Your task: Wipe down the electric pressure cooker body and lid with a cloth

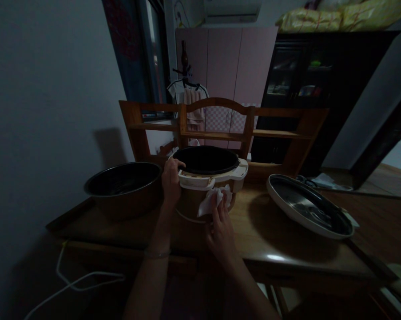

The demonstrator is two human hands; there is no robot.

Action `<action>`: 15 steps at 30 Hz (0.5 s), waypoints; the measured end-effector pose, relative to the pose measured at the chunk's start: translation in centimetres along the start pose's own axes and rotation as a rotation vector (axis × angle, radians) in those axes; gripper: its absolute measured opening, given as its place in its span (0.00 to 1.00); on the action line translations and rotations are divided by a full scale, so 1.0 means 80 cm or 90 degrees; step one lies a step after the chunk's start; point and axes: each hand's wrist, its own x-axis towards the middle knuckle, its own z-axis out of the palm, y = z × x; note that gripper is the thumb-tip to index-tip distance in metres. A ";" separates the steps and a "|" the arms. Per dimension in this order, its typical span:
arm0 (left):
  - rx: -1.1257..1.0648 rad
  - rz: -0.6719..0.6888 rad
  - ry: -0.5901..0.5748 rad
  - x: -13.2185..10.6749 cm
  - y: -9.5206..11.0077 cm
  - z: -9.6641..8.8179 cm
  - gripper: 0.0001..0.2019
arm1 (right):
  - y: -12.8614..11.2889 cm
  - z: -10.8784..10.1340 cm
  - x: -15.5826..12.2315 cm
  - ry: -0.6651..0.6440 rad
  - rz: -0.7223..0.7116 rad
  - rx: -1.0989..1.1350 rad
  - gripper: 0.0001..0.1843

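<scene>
left hand (171, 180) gripping rim of rice cooker (209, 178), fingers curled round it; right hand (220, 222) pinching white cloth (214, 199), pressing against cooker front. inner pot (123, 183) sitting left, lid (308, 205) right.

Dim room. Grey wall (47, 89) at left; curtained window (136, 49) beside pink wardrobe (233, 62). Dark cabinet (320, 75) at right, yellow bundles (340, 15) on top. Wooden shelf (220, 129) backs the counter (280, 240). Wood floor (387, 209) at right; air conditioner (232, 11) overhead.

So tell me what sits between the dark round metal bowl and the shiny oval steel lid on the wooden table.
In the head view, the beige cooker base, gripped by the left hand and wiped with a white cloth by the right hand.
</scene>
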 end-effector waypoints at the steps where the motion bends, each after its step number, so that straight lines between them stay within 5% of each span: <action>1: 0.002 0.001 0.002 0.000 0.000 0.000 0.24 | 0.000 0.000 0.000 -0.005 -0.006 -0.006 0.52; 9: 0.020 -0.003 -0.004 0.000 0.001 -0.001 0.25 | 0.003 0.001 -0.011 -0.038 -0.031 -0.066 0.53; 15: 0.027 -0.002 -0.008 0.000 0.004 -0.001 0.26 | 0.003 -0.019 0.012 -0.037 -0.057 -0.072 0.53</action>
